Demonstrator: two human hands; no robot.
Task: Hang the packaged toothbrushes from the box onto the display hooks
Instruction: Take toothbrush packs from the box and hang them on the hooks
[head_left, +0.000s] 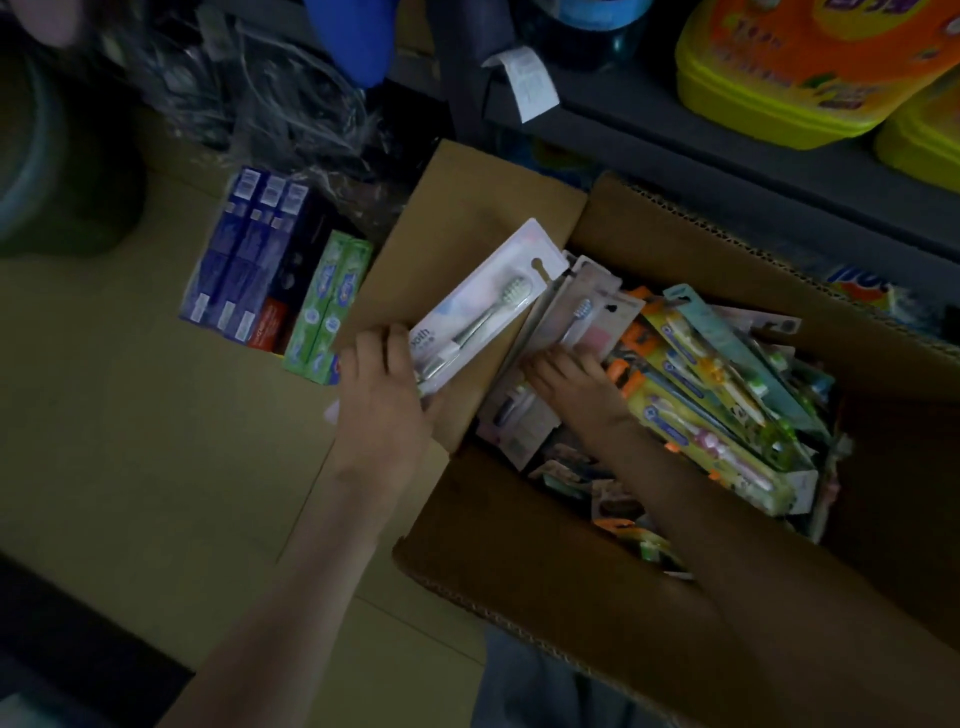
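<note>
An open cardboard box (519, 551) stands on the floor, filled with several packaged toothbrushes. My left hand (382, 395) grips the lower end of a white toothbrush pack (483, 306), which lies tilted over the box's left flap with its hang hole at the upper right. My right hand (571, 382) reaches into the box and its fingers rest on a pinkish toothbrush pack (582, 317); whether they grip it is unclear. Yellow and teal children's toothbrush packs (711, 395) are piled at the right of the box. No display hooks are in view.
Blue, red and green toothpaste cartons (275, 275) lie on the tan floor left of the box. Behind stands a dark shelf (727, 150) with yellow-orange containers (810, 67). Clear plastic wrapping (270, 93) is bunched at the back left.
</note>
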